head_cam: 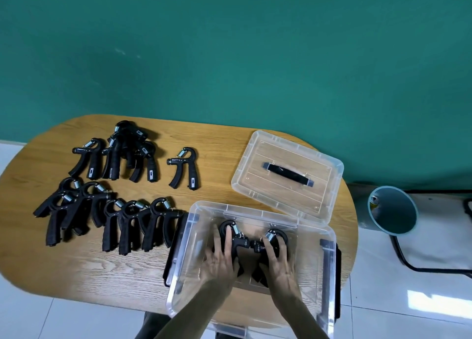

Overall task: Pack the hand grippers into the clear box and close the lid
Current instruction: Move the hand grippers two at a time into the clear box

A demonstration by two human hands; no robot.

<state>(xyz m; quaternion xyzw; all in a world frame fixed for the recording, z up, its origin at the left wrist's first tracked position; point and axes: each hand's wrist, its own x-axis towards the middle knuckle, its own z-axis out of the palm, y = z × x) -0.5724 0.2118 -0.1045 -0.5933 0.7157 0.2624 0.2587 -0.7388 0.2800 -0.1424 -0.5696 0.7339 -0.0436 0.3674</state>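
The clear box stands open at the table's front right. Both my hands reach down inside it. My left hand lies flat on a black hand gripper, fingers spread over its handles. My right hand rests the same way on a second hand gripper beside it. The two hand grippers lie head to head on the box floor. The clear lid with a black handle lies apart behind the box. Several more black hand grippers lie in rows on the table to the left, with a single one nearer the lid.
The oval wooden table stands against a green wall. A pile of hand grippers lies at the back left. A teal bin and a white chair seat stand on the tiled floor to the right.
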